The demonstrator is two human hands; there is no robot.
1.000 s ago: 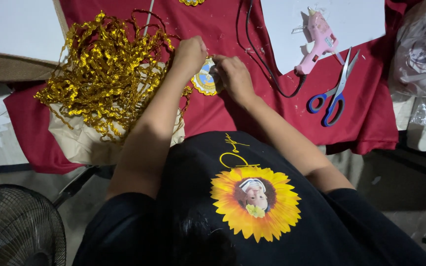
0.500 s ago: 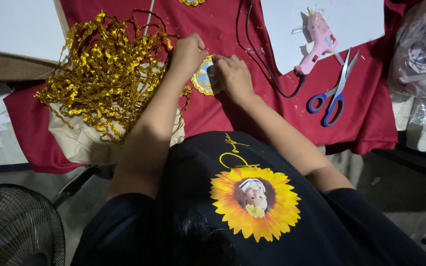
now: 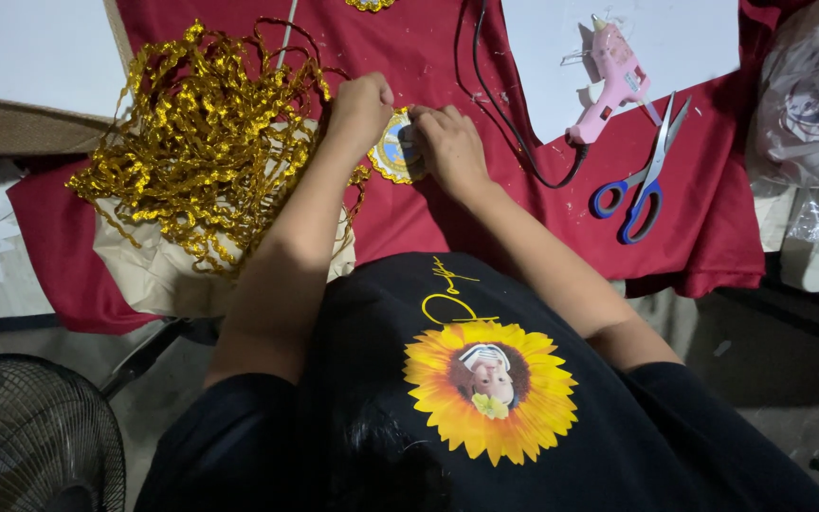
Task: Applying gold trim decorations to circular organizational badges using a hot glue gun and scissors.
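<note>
On the red cloth point(image 3: 447, 218) lies a small round badge point(image 3: 391, 156) with a gold frilled edge. My right hand point(image 3: 447, 142) rests over its right side, fingers curled onto it. At the badge's upper left edge my left hand point(image 3: 360, 102) is closed in a fist, pinching gold ribbon where the trim meets the badge. A big tangled heap of gold ribbon point(image 3: 201, 142) lies just left of that hand, on a beige sheet point(image 3: 144, 270). Most of the badge's face is hidden by my fingers.
A pink glue gun point(image 3: 609, 81) lies on white paper point(image 3: 684, 38) at the upper right, its black cord point(image 3: 504, 123) looping past my right hand. Blue-handled scissors point(image 3: 642, 180) lie beside it. Crumpled plastic bags point(image 3: 808, 104) are far right; a fan point(image 3: 30, 436) stands lower left.
</note>
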